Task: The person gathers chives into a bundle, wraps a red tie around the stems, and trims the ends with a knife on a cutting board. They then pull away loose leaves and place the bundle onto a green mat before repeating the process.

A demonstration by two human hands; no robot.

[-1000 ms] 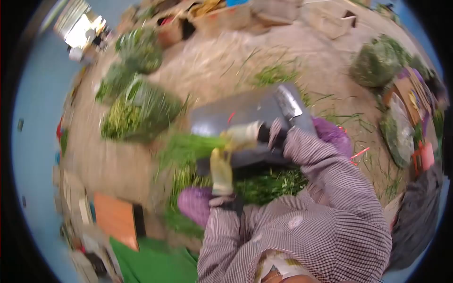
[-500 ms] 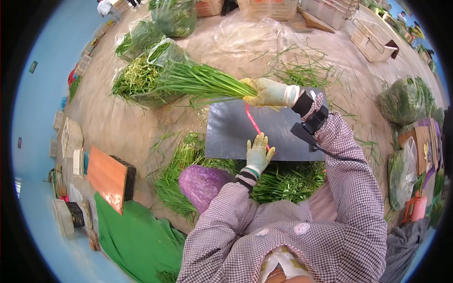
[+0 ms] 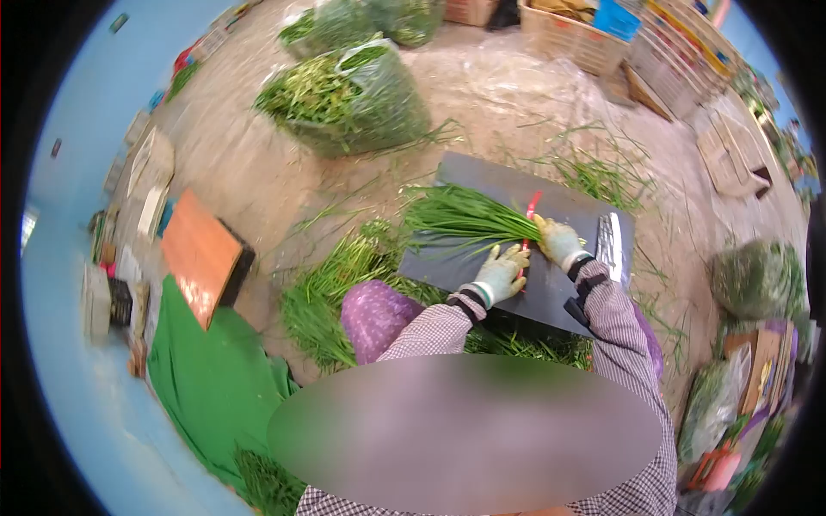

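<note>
A bunch of long green chives (image 3: 469,217) lies on a dark grey board (image 3: 465,264), its leaf ends pointing left. My gloved right hand (image 3: 561,242) is closed round the stem end of the bunch. Just nearer to me, my gloved left hand (image 3: 501,273) rests over the board with its fingers apart, fingertips at a thin red strip (image 3: 533,204). That strip runs across the board and passes under the stems, partly hidden by them and by my hands. A shiny, flat, silvery long piece (image 3: 610,247) lies at the board's right side.
Loose greens (image 3: 323,305) are heaped left of the board, beside a purple dotted cover (image 3: 379,320) on my knee. A large bag of greens (image 3: 379,107) stands beyond. Left are an orange board (image 3: 202,258) and green cloth (image 3: 211,370). Crates (image 3: 568,39) stand at the back.
My right hand has brought the chive bunch from above the big bag down onto the board, across the red strip. My left hand has shifted right along the board. The view has turned.
</note>
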